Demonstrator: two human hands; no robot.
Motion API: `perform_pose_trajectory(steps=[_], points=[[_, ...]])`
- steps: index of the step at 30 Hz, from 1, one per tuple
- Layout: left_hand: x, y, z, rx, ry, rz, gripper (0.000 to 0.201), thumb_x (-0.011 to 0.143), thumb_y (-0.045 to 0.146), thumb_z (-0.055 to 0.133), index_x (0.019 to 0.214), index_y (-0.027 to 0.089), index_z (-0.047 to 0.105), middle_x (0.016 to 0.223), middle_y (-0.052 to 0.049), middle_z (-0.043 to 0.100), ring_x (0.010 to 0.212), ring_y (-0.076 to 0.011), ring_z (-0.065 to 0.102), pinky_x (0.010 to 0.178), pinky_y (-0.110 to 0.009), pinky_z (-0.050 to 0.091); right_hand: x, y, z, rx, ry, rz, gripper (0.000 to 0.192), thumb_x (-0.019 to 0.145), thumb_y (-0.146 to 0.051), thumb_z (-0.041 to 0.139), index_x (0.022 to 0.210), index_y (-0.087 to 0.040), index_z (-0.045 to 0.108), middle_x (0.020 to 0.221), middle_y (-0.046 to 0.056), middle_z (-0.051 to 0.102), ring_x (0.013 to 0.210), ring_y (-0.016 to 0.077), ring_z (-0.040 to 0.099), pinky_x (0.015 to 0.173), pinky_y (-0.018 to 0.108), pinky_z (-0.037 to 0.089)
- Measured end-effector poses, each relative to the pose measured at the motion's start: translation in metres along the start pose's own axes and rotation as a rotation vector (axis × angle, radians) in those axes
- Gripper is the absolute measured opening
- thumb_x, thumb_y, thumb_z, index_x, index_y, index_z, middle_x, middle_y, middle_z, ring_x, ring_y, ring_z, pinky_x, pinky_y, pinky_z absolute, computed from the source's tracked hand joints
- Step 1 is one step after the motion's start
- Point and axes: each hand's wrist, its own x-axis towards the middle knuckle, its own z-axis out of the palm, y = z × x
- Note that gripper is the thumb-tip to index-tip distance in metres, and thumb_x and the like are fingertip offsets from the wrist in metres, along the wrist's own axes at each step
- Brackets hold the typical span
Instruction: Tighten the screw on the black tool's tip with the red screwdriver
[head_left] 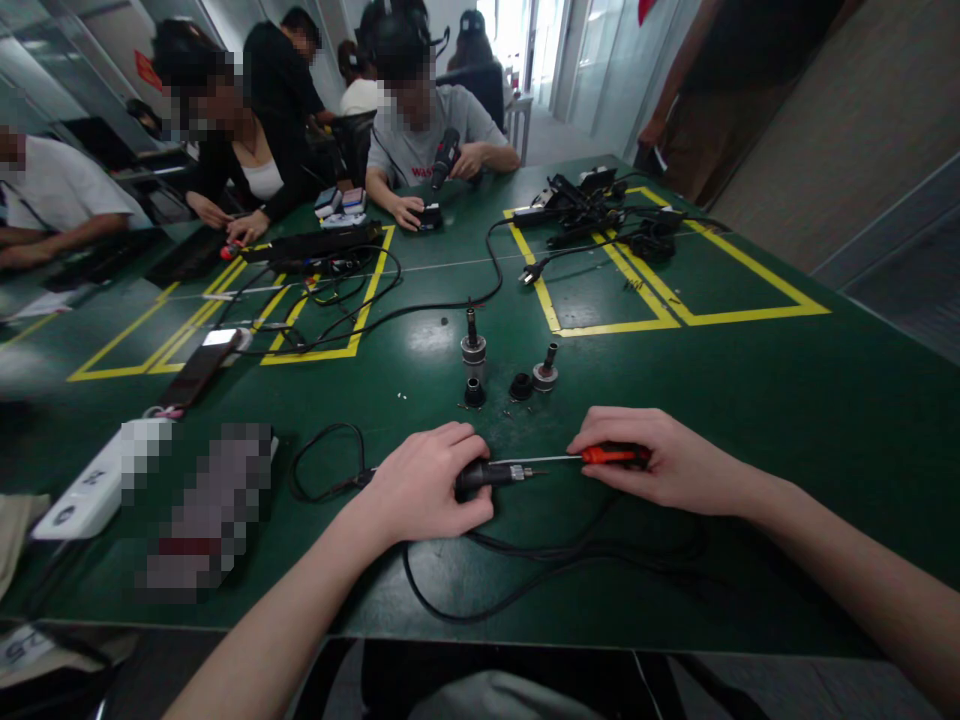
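Note:
My left hand (pixel 431 485) is wrapped over a black, cylindrical corded tool (pixel 499 475), which lies low over the green table. A ribbed metal collar and a thin pin stick out of its right end. My right hand (pixel 649 455) grips the red and black handle of a screwdriver (pixel 600 455). The screwdriver's long shaft points left along the tool's upper side, and its tip is hidden by my left hand. Beyond my hands stand a tall metal fitting (pixel 473 350), a shorter metal fitting (pixel 545 372), a black collar (pixel 474 393) and a black ring (pixel 520 387), with tiny screws around them.
Black cord loops (pixel 517 555) lie near the front edge. To the left are a white power strip (pixel 101 480), a phone (pixel 199 370) and a blurred flat item (pixel 214 510). Cable piles (pixel 585 210) lie by yellow tape. Across the table, a person holds a power drill (pixel 445 158).

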Motion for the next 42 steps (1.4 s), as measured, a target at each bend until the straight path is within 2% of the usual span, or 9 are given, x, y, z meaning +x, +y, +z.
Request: perform_pose_trajectory(steps=[3, 9, 17, 24, 31, 37, 42], points=[[0.000, 0.000, 0.000, -0.006, 0.006, 0.004, 0.012, 0.086, 0.028, 0.062, 0.095, 0.021, 0.065, 0.091, -0.003, 0.067, 0.082, -0.0206, 0.064, 0.074, -0.032, 0.053, 0.001, -0.001, 0.000, -0.025, 0.002, -0.014, 0.015, 0.102, -0.027, 0.067, 0.106, -0.021, 0.081, 0.095, 0.008, 0.077, 0.080, 0.0211, 0.075, 0.071, 0.032, 0.059], [0.000, 0.001, 0.000, -0.012, 0.003, 0.002, 0.011, 0.086, 0.028, 0.063, 0.095, 0.021, 0.064, 0.091, -0.002, 0.067, 0.082, -0.0207, 0.064, 0.074, -0.032, 0.052, 0.002, 0.000, 0.001, -0.072, -0.012, -0.027, 0.033, 0.113, -0.029, 0.052, 0.103, -0.021, 0.083, 0.094, 0.008, 0.079, 0.080, 0.0207, 0.076, 0.070, 0.032, 0.057], [0.001, 0.000, 0.000, -0.002, -0.004, 0.003, 0.013, 0.086, 0.028, 0.064, 0.096, 0.021, 0.066, 0.091, -0.003, 0.067, 0.082, -0.0209, 0.065, 0.073, -0.032, 0.052, -0.001, 0.007, 0.004, -0.092, 0.008, -0.057, 0.021, 0.109, -0.027, 0.061, 0.105, -0.022, 0.081, 0.095, 0.007, 0.078, 0.080, 0.0201, 0.075, 0.070, 0.032, 0.058], [0.000, 0.000, 0.000, -0.007, -0.001, -0.002, 0.012, 0.086, 0.027, 0.064, 0.096, 0.021, 0.065, 0.091, -0.002, 0.068, 0.082, -0.0205, 0.065, 0.073, -0.032, 0.052, -0.001, 0.008, 0.003, -0.102, 0.040, -0.066, 0.015, 0.105, -0.034, 0.071, 0.106, -0.023, 0.081, 0.097, 0.009, 0.079, 0.086, 0.0227, 0.076, 0.075, 0.035, 0.061], [0.000, 0.000, 0.000, -0.004, 0.003, 0.004, 0.011, 0.086, 0.027, 0.064, 0.095, 0.022, 0.065, 0.091, -0.003, 0.068, 0.082, -0.0205, 0.065, 0.074, -0.031, 0.053, 0.001, 0.011, 0.004, -0.187, 0.037, -0.118, 0.018, 0.107, -0.032, 0.068, 0.099, -0.023, 0.080, 0.091, 0.009, 0.078, 0.086, 0.0249, 0.073, 0.077, 0.038, 0.060], [0.000, 0.000, 0.000, -0.008, 0.004, 0.005, 0.011, 0.086, 0.027, 0.064, 0.095, 0.021, 0.065, 0.091, -0.003, 0.068, 0.082, -0.0206, 0.065, 0.073, -0.032, 0.053, -0.002, 0.007, 0.005, -0.199, 0.032, -0.085, 0.015, 0.105, -0.028, 0.066, 0.108, -0.023, 0.080, 0.099, 0.007, 0.077, 0.077, 0.0191, 0.074, 0.066, 0.030, 0.058], [0.000, 0.000, 0.000, 0.005, -0.004, 0.004, 0.010, 0.086, 0.027, 0.064, 0.095, 0.022, 0.064, 0.090, -0.003, 0.067, 0.082, -0.0208, 0.065, 0.074, -0.032, 0.053, 0.000, -0.003, 0.005, -0.176, 0.034, -0.067, 0.023, 0.106, -0.021, 0.057, 0.110, -0.023, 0.080, 0.101, 0.010, 0.080, 0.086, 0.0225, 0.078, 0.074, 0.034, 0.062]])
